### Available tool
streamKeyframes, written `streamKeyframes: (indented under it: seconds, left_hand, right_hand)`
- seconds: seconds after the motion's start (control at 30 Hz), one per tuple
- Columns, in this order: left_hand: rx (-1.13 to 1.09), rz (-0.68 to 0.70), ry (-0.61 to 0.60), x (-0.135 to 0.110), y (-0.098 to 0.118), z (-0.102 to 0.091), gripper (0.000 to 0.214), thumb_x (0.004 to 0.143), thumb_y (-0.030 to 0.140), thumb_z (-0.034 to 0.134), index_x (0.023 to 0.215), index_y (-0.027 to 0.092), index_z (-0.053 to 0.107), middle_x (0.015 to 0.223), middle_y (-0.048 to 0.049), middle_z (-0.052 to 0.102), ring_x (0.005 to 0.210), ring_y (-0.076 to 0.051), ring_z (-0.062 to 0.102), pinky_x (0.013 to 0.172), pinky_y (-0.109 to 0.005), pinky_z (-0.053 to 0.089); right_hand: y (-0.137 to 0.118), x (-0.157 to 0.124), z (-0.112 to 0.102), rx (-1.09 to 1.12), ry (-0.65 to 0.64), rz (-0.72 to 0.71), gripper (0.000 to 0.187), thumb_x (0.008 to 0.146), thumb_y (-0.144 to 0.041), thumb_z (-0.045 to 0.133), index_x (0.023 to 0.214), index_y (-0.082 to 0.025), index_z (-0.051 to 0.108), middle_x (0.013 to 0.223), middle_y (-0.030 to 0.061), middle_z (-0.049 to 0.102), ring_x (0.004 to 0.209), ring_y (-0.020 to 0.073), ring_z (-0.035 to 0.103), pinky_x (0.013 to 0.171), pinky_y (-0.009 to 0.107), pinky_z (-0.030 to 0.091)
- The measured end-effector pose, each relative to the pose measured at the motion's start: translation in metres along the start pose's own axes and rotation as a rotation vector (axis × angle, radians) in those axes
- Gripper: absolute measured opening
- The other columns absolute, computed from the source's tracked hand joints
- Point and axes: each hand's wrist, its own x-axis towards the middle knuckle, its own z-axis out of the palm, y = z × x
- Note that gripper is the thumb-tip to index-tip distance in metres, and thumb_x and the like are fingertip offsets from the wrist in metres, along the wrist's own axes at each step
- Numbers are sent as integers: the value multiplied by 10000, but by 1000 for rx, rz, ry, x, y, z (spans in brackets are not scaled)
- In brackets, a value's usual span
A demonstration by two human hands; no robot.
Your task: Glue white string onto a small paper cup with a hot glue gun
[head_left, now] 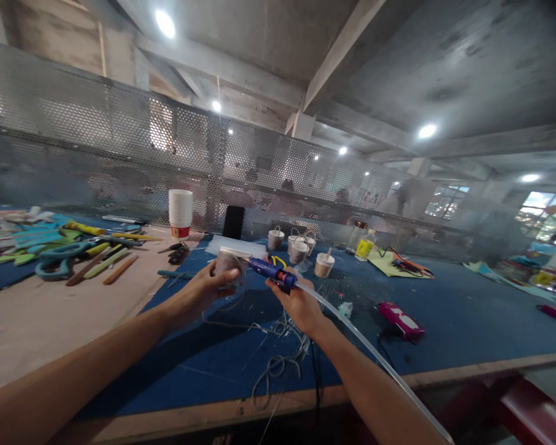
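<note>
My left hand is closed around a small cup wrapped in grey cord, held up over the blue mat. In my right hand is a blue hot glue gun, its nozzle pointing left at the cup's side near the rim. Whether the nozzle touches the cup, I cannot tell. A long translucent glue stick trails from the gun's back along my right forearm. Loose grey cord lies in loops on the mat below my hands, and thin strands of glue lie near it.
Several cord-wrapped cups stand behind my hands, beside a paper cup with a wooden stick. Blue scissors and tools lie left, near stacked white paper cups. A magenta device and a yellow-labelled bottle are right. A perforated metal screen rises behind.
</note>
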Motion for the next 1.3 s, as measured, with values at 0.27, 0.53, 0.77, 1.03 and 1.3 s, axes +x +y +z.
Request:
streamKeyframes:
  seconds: [0.27,0.53,0.77,1.03,1.3]
  left_hand:
    - [-3,6,-37,3,-4,-5,480,721,417,821,1126,230,645,1109,-63,695,1005,-225,655,833,-332,511]
    - [-14,-3,-27,6,-6,-7,471,732,421,813,1134,240,647,1117,-66,700,1004,-224,659,833,-330,520]
    - [1,6,-38,5,-7,-9,480,737,443,800,1149,249,649,1156,-79,702,1043,-243,664,832,-333,530]
    - [-18,-1,-42,9,-11,-11,487,741,428,801,1168,253,646,1182,-94,687,1047,-246,655,839,-344,528]
    - [16,17,-53,3,-4,-5,494,718,453,810,1130,232,650,1133,-87,696,1003,-244,662,825,-351,516]
  right_hand:
    - [2,0,1,-41,12,0,302,959,-475,551,989,-199,670,859,70,736,774,240,699,677,288,507]
    - [2,0,1,-35,11,17,277,952,-469,568,991,-215,672,870,63,746,789,242,705,673,286,507]
    - [1,1,0,-60,5,31,300,961,-485,543,962,-209,661,814,57,736,726,242,702,638,283,488]
    - [2,1,-1,-54,7,27,289,960,-473,550,955,-201,649,821,62,737,751,249,707,654,288,493]
    - [3,0,1,-38,20,12,275,955,-466,563,952,-207,655,823,53,740,730,227,698,646,275,489]
